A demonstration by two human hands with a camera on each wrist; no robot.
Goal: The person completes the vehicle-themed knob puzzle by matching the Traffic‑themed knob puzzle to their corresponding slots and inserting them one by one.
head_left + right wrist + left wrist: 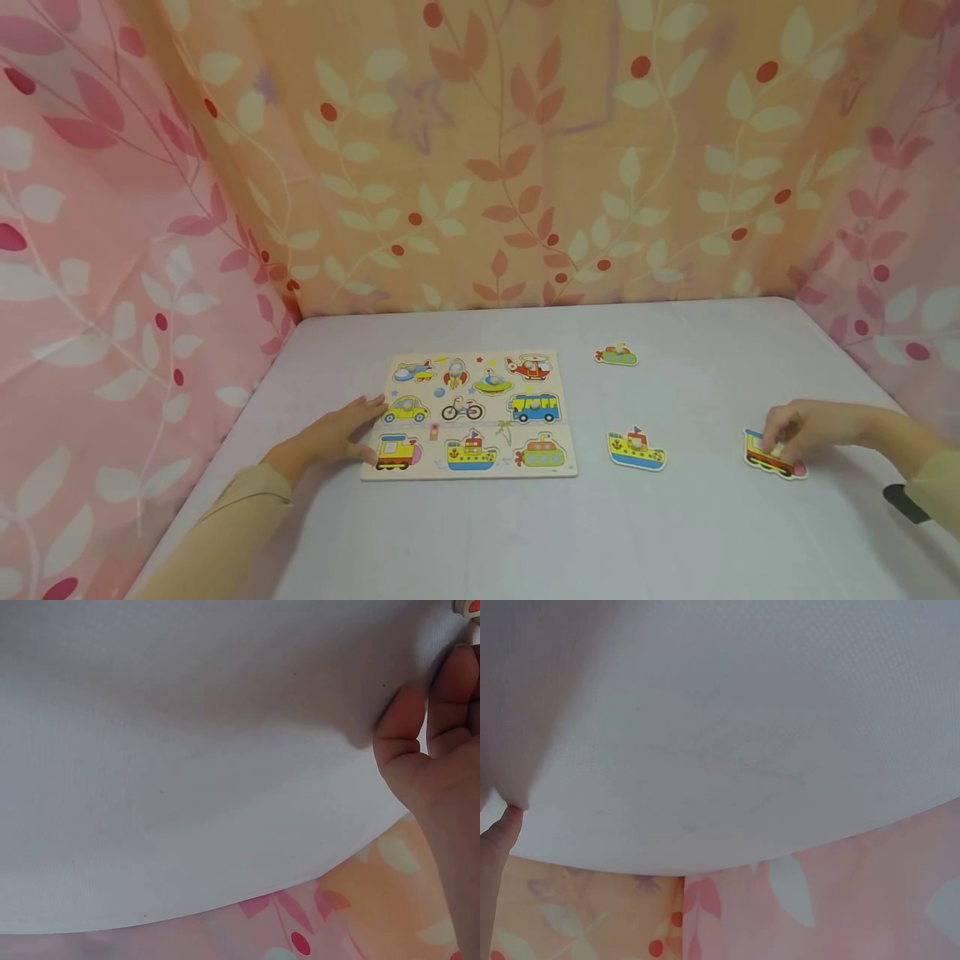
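Observation:
A wooden puzzle board [438,473] printed with vehicles lies on the white table, left of centre. My left hand [341,433] touches its left edge, fingers stretched out and thumb by the lower corner. One finger of it shows at the left wrist view's edge. At the right, my right hand [813,427] holds the train puzzle piece [757,457], its fingertips over the middle of the piece. In the right wrist view the curled fingers [401,724] show, with most of the piece out of frame. Whether the train touches the table, I cannot tell.
A ship piece [636,450] lies just right of the board, and a submarine piece [618,355] farther back. A dark object [905,503] sits near the right forearm. Floral curtains [480,167] stand behind the table [525,542] and at both sides.

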